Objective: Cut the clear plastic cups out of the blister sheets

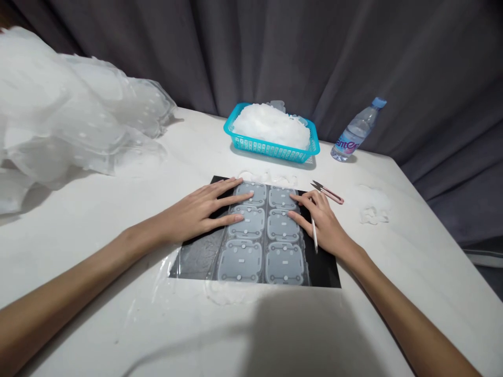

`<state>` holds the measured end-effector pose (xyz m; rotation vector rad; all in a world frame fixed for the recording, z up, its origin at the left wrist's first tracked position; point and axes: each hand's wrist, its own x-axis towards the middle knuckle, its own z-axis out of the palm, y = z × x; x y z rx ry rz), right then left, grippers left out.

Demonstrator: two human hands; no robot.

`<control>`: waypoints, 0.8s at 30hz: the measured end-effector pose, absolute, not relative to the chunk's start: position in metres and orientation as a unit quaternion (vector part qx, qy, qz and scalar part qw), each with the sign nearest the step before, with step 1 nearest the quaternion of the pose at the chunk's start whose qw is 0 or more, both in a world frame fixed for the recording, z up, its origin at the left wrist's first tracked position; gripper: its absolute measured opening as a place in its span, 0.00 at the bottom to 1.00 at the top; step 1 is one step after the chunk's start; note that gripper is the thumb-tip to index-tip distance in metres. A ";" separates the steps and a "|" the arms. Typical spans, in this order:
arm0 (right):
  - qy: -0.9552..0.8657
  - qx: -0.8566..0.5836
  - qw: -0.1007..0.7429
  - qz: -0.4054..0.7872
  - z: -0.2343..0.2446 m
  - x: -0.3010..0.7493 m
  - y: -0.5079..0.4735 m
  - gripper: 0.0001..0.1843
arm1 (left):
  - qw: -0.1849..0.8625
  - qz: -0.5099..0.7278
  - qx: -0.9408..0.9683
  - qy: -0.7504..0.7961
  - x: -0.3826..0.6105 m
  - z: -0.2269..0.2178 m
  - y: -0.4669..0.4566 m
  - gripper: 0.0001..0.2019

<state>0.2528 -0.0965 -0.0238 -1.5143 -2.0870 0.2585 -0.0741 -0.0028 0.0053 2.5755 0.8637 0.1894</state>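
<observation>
A clear plastic sheet of rounded-square translucent pieces, set in two columns, lies on a black mat. My left hand rests flat with spread fingers on the sheet's upper left part, its fingertips on the pieces. At the upper right, my right hand touches the sheet's edge with thumb and index finger. A thin white pen-like stick is tucked in the right hand's fingers, its lower end pointing toward me. Just beyond that hand lie pink-handled thread snips.
A turquoise basket heaped with white translucent pieces stands at the back. Right of it is a water bottle. A large pile of plastic sheets fills the left side. Clear scraps lie on the white table.
</observation>
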 end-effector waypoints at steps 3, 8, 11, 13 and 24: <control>-0.772 -0.567 0.272 0.093 -0.024 0.253 -0.096 0.22 | 0.203 0.067 0.927 0.309 -0.074 0.004 -0.002 0.29; -0.772 -0.565 0.276 0.092 -0.025 0.253 -0.096 0.22 | 0.199 0.070 0.929 0.306 -0.073 0.004 -0.002 0.28; -0.773 -0.561 0.282 0.091 -0.026 0.254 -0.096 0.22 | 0.199 0.076 0.928 0.306 -0.072 0.005 -0.003 0.28; -0.774 -0.560 0.282 0.092 -0.026 0.254 -0.096 0.22 | 0.197 0.080 0.929 0.303 -0.072 0.004 -0.003 0.28; -0.774 -0.557 0.282 0.100 -0.025 0.254 -0.097 0.22 | 0.197 0.077 0.929 0.302 -0.074 0.004 -0.003 0.29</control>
